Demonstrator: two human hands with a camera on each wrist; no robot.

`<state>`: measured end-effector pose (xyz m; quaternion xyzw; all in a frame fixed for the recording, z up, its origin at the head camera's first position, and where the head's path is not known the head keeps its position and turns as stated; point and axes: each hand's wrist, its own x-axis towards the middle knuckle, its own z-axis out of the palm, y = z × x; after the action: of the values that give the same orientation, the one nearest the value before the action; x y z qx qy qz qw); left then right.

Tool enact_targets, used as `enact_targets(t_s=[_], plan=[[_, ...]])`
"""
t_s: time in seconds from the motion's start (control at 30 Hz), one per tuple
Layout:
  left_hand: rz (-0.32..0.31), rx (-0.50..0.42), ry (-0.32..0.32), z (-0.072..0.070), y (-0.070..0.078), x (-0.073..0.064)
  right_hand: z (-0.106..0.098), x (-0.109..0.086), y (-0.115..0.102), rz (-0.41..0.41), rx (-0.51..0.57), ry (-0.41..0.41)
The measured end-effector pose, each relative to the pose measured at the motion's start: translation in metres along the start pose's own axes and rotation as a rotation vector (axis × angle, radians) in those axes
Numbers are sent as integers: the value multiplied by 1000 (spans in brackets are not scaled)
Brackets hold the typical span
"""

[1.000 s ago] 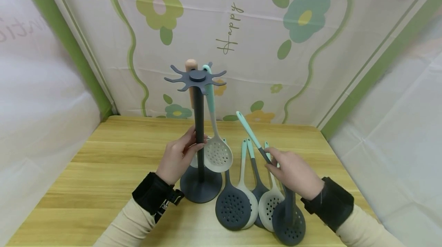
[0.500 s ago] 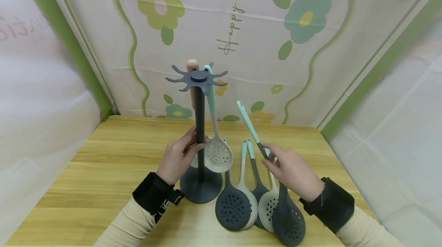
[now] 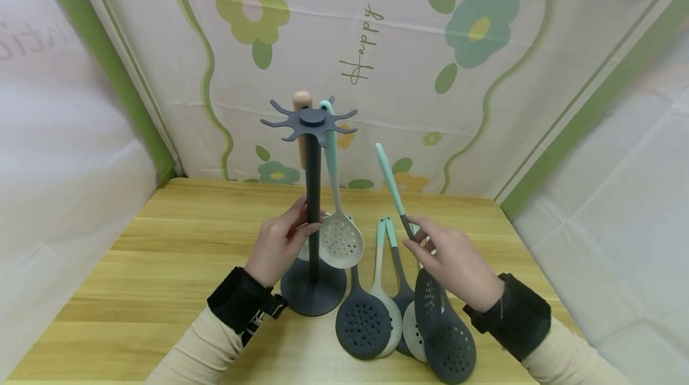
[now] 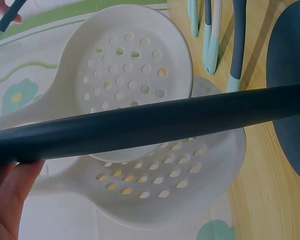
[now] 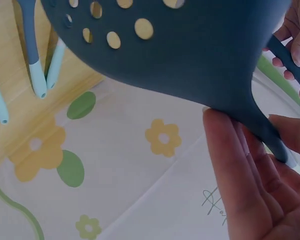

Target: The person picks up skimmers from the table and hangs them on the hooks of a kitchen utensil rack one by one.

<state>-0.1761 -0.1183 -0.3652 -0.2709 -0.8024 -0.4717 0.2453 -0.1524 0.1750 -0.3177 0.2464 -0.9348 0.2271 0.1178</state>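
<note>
My left hand [image 3: 277, 244] grips the dark post [image 3: 313, 182] of a utensil stand with a round base [image 3: 313, 301] and hooked top [image 3: 293, 125]. A white skimmer [image 3: 340, 241] with a mint handle hangs from one hook. Behind it hangs another white perforated head [image 4: 200, 175], seen in the left wrist view; a wooden handle [image 3: 302, 100] rises behind the post. My right hand [image 3: 449, 256] pinches the neck of a dark skimmer [image 5: 190, 65] between thumb and fingers. Its mint handle [image 3: 389, 176] points up; its perforated head [image 3: 429, 301] hangs over the utensils on the table.
Several mint-handled utensils lie side by side right of the base, among them a dark skimmer [image 3: 363, 325], a white utensil [image 3: 395, 319] and another dark skimmer [image 3: 454, 349]. The wooden table [image 3: 188, 253] ends at a flower-printed cloth [image 3: 377, 104] behind, with more cloth at both sides.
My right hand has raised the dark skimmer slightly and shifted a little left, its handle turning more upright and its head now facing sideways. My left hand stays on the post.
</note>
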Motion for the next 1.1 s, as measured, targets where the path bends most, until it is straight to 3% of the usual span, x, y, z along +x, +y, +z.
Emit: enact_targets(t_s=[0.37,0.93,1.1], plan=[[13,1,2,0,-1,1,1,5,-6,-58,24,65],[35,13,7,1,-1,0,-4,19,-21,-40,129,50],[39,9,7,1,-3,0,-5,22,-26,-70,118,72]])
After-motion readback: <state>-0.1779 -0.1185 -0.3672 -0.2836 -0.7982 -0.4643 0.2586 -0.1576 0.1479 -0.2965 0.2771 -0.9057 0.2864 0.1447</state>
